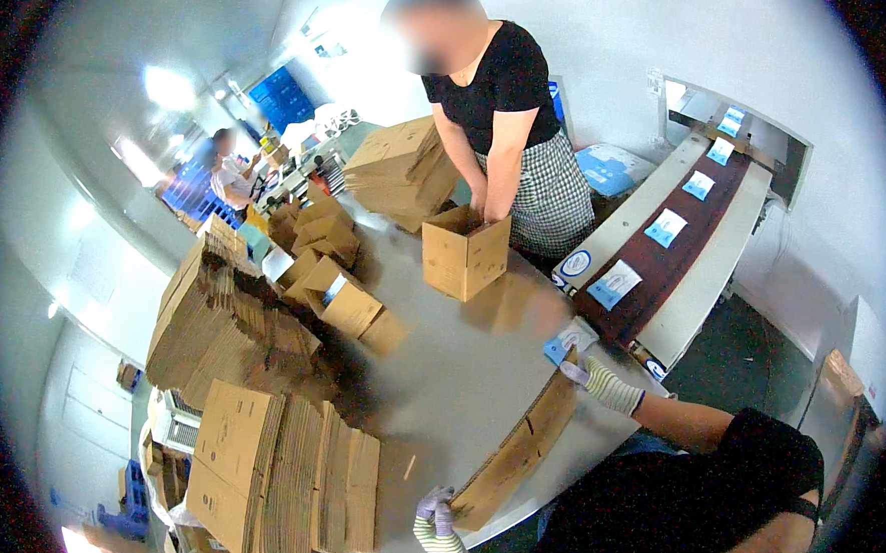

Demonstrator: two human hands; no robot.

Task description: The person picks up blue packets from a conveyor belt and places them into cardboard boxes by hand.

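Note:
A flat, folded cardboard carton (522,443) stands on its long edge on the grey table in front of me, slanting from near left to far right. My left hand (437,517), in a striped glove with purple fingertips, is closed on its near end. At the far end, my right hand (606,385), gloved alike, pinches the upper corner. A blue and white packet (570,340) lies just beyond my right hand, by the end of the conveyor.
Stacks of flat cartons (283,468) line the table's left side, with opened boxes (336,301) behind them. Across the table (408,375), a person (493,89) reaches into an open box (464,258). At right, a conveyor (665,253) carries several packets.

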